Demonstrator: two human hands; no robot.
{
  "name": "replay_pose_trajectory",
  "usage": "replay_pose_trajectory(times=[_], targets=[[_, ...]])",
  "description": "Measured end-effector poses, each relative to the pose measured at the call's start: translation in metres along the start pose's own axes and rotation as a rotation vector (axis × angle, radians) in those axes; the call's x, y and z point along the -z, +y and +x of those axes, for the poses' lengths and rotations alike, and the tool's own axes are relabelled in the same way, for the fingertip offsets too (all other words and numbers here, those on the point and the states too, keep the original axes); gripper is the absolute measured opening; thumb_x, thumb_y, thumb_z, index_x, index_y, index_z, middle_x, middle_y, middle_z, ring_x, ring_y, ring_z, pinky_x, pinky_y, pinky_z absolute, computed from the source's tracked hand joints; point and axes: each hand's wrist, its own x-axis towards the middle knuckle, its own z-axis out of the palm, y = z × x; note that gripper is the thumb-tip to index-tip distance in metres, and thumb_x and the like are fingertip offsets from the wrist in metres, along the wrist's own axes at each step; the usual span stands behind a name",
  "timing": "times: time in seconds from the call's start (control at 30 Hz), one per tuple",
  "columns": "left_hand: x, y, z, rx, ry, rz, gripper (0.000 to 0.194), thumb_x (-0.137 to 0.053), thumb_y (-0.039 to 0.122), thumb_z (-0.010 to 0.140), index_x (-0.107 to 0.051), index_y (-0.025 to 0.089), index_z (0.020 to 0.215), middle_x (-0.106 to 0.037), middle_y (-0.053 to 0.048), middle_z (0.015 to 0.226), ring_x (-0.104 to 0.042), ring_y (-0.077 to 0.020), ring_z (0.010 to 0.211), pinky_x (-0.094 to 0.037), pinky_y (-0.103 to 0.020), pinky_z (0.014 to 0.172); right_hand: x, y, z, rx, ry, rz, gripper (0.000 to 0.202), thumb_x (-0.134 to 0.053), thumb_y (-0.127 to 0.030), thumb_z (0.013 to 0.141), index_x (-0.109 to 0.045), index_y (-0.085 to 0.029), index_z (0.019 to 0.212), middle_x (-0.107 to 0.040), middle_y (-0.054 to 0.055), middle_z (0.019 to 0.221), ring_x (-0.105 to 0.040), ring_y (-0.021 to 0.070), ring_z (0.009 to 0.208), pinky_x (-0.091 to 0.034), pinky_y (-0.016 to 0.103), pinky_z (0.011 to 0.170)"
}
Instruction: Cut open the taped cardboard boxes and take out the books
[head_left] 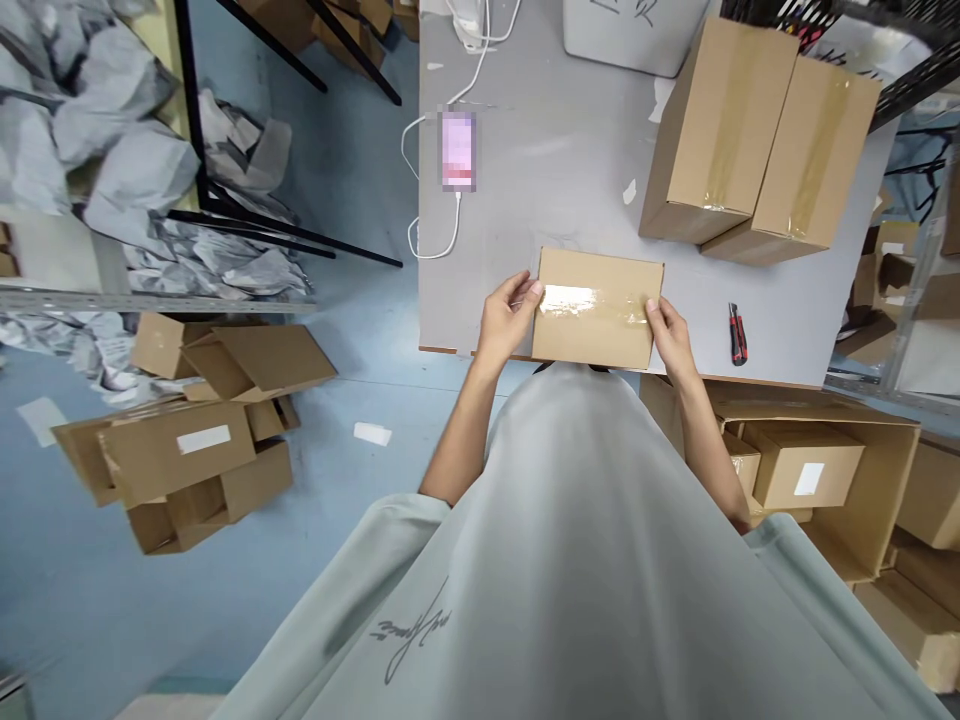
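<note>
A small brown cardboard box (592,335) with shiny clear tape across its top is at the front edge of the grey table (555,190). My left hand (510,315) grips its left side, the thumb on the top edge and some fingers out of sight. On the right side, my right hand (671,335) holds the box the same way, thumb on top. To the right of that hand lies a red and black box cutter (737,335).
Two taped cardboard boxes (720,130) (806,160) stand at the back right. A phone (458,150) with white cables lies at the left. An open carton (874,480) with smaller boxes is below right; discarded cartons (180,450) lie on the floor at left.
</note>
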Motion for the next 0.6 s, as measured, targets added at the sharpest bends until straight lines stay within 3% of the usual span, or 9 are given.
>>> replay_pose_trajectory(times=[0.17, 0.33, 0.47, 0.6], targets=[[-0.002, 0.027, 0.005, -0.117, 0.079, 0.061, 0.048, -0.079, 0.062, 0.102, -0.086, 0.021, 0.127, -0.084, -0.012, 0.135, -0.082, -0.026, 0.111, -0.066, -0.036, 0.095, 0.001, -0.019, 0.0, 0.015, -0.025, 0.141, 0.079, -0.057, -0.089, 0.102, -0.081, -0.025, 0.141, -0.078, 0.014, 0.149, -0.074, 0.033, 0.133, -0.063, 0.051, 0.114], [0.002, 0.045, 0.0, -0.174, 0.147, 0.063, 0.044, -0.074, 0.061, 0.106, -0.086, 0.024, 0.127, -0.083, -0.009, 0.13, -0.08, -0.0249, 0.119, -0.064, -0.032, 0.096, 0.0, -0.023, -0.003, 0.103, -0.028, 0.188, 0.077, -0.067, -0.088, 0.098, -0.081, -0.027, 0.142, -0.075, 0.013, 0.154, -0.068, 0.0351, 0.147, -0.064, 0.051, 0.117], [0.007, 0.033, -0.009, -0.112, 0.195, 0.036, 0.05, -0.068, 0.069, 0.106, -0.084, 0.023, 0.119, -0.082, -0.01, 0.122, -0.079, -0.0248, 0.117, -0.065, -0.031, 0.093, -0.005, -0.012, -0.014, 0.122, -0.014, 0.172, 0.077, -0.076, -0.084, 0.094, -0.078, -0.032, 0.151, -0.061, 0.011, 0.173, -0.056, 0.0353, 0.162, -0.061, 0.053, 0.123], [0.008, 0.011, -0.032, -0.009, 0.211, 0.038, 0.057, -0.068, 0.077, 0.102, -0.081, 0.022, 0.109, -0.079, -0.01, 0.111, -0.078, -0.0237, 0.105, -0.064, -0.031, 0.085, -0.009, 0.008, -0.031, 0.074, -0.026, 0.164, 0.082, -0.082, -0.08, 0.092, -0.074, -0.032, 0.158, -0.056, 0.011, 0.178, -0.051, 0.0356, 0.167, -0.056, 0.056, 0.13]])
